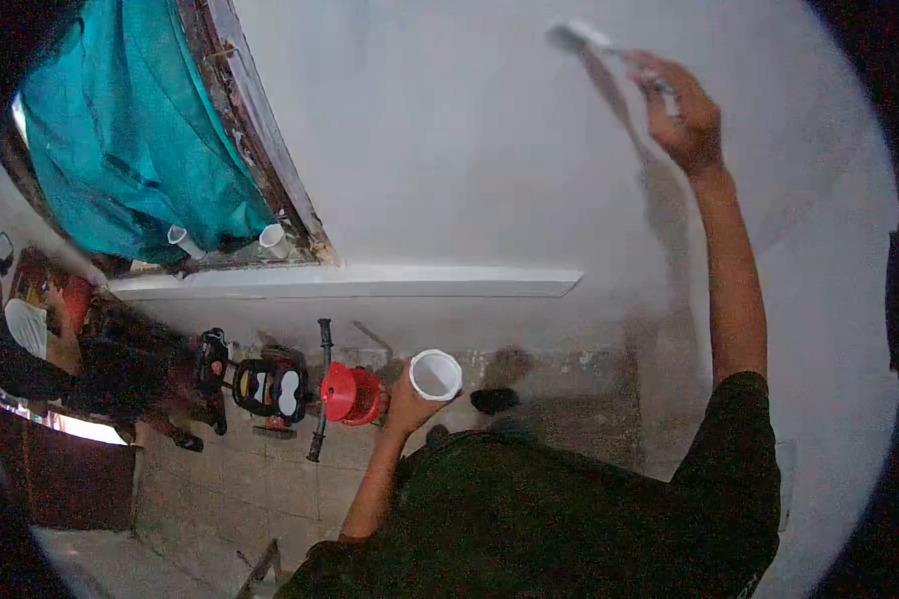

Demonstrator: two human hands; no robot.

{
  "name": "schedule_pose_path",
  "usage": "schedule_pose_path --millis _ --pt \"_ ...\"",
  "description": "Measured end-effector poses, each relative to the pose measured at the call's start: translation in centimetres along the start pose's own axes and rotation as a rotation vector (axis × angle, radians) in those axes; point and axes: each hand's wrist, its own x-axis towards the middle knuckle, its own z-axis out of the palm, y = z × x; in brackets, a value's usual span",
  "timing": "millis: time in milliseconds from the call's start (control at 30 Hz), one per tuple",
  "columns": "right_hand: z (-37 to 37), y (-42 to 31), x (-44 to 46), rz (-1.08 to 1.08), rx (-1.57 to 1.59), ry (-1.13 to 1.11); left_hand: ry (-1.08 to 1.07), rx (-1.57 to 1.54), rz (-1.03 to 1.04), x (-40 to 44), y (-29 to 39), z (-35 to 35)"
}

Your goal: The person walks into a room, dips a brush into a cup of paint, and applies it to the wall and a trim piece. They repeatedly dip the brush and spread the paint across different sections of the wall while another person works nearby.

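My left hand (408, 405) is wrapped round a white cup (436, 375), held low in front of my body with its open top facing up. I cannot make out what is inside it. High on the right, my right hand (681, 118) grips a paintbrush (587, 38) by its handle. The brush head, slightly blurred, points left and is at the pale wall (449, 130), where it casts a shadow. Whether the bristles touch the wall I cannot tell.
A teal cloth (140, 130) covers the window at left, with a white cup (273, 240) at its base. Below runs a white ledge (360, 283). On the floor stands a red and black ride-on toy (348, 392). Another person (100, 369) is at far left.
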Motion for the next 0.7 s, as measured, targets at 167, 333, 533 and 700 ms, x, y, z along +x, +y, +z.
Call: schedule_pose_path --millis 167,333,533,700 --pt "1.5 -0.3 -3.5 0.129 -0.120 0.200 -0.005 0.004 -0.074 -0.1 4.0 -1.3" --pt "10.4 -7.7 -18.5 0.214 0.160 -0.285 0.089 -0.016 0.009 -0.5 3.6 -1.1" --pt "18.3 -13.5 -26.5 0.466 0.489 -0.660 0.035 0.017 -0.053 -1.1 3.3 -1.6" --pt "18.0 -9.7 -24.0 0.201 0.365 -0.733 0.069 0.037 -0.007 -1.4 2.9 -1.6"
